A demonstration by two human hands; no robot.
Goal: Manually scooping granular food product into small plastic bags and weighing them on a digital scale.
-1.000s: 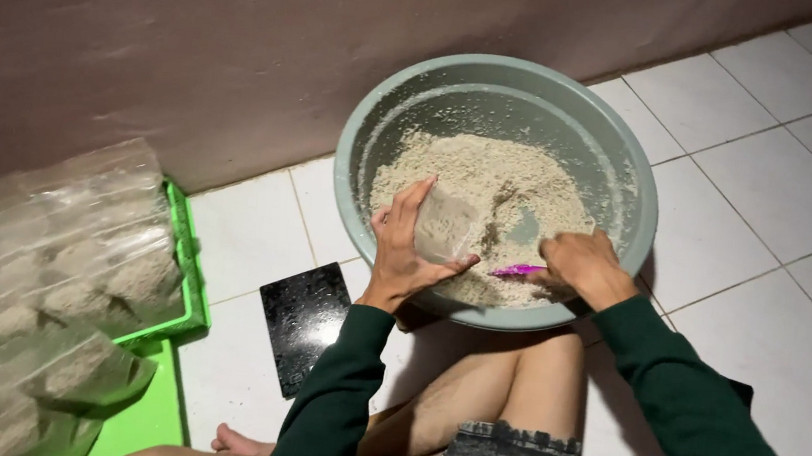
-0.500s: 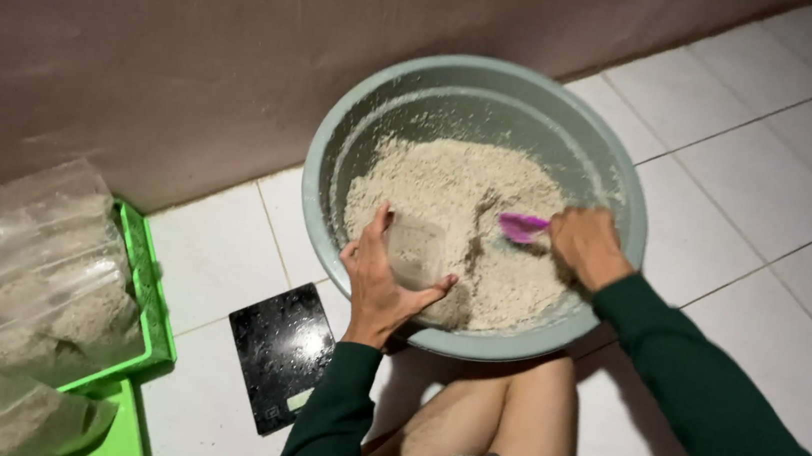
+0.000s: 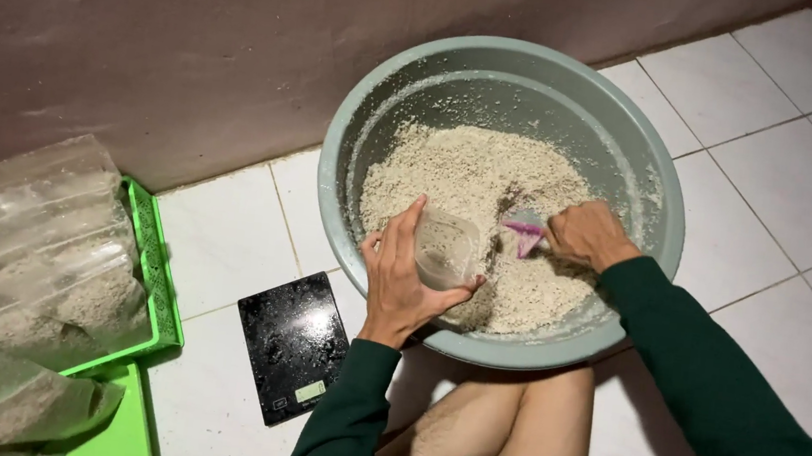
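Seated on the tiled floor (image 3: 793,178), a person scoops grainy mix at a big basin.

Nearest the camera are bare knees and dark green sleeves; just left of the basin (image 3: 355,142) lies a black kitchen scale (image 3: 293,344) flat on the floor. Well left of the basin, a green tray (image 3: 154,277) carries clear bags of the pale mix (image 3: 28,289). At the basin's near rim, the left hand (image 3: 399,278) is clamped around a small clear bag (image 3: 445,249), held open over the contents. Inside the basin, just right of that bag, the right hand (image 3: 591,235) is closed on a pink scoop (image 3: 526,237), its tip dug into the crumbly beige mixture (image 3: 472,170). Beyond the basin rises a brownish wall (image 3: 195,35).
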